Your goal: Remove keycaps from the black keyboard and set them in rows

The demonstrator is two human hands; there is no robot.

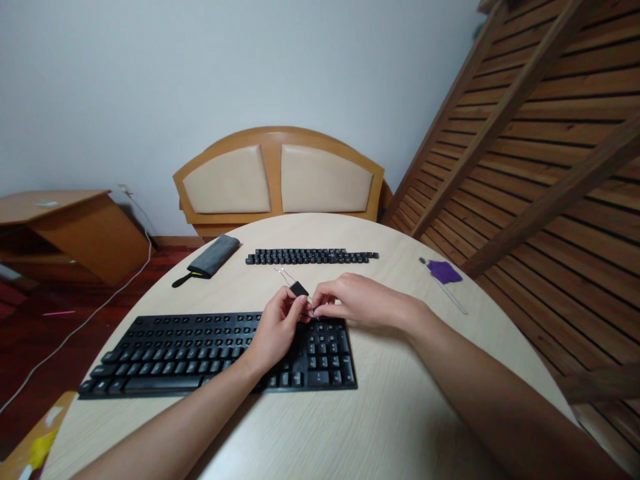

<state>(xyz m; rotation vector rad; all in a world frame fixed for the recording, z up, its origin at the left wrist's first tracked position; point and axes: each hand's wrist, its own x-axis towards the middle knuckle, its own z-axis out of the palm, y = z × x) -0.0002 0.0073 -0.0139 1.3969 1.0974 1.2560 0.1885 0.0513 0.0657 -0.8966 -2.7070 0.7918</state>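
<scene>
My left hand (281, 321) is closed on a keycap puller (299, 289), which has a black block handle and thin wire loops at both ends. My right hand (345, 298) meets it from the other side, thumb and fingers pinched around the puller's lower wire end; whatever is between those fingertips is too small to make out. Both hands are above the upper right part of a black keyboard (165, 383). Its upper rows show bare switches, while the lower rows and much of the number pad carry keycaps. My left hand and forearm hide part of it.
Loose black keycaps (305, 256) stand in rows beyond my hands. A grey pouch (215, 257) with a black strap lies at the left. On the right are a purple cloth (444, 271) and a thin whitish stick-like tool (453, 299). The round table's edge (520, 350) curves around.
</scene>
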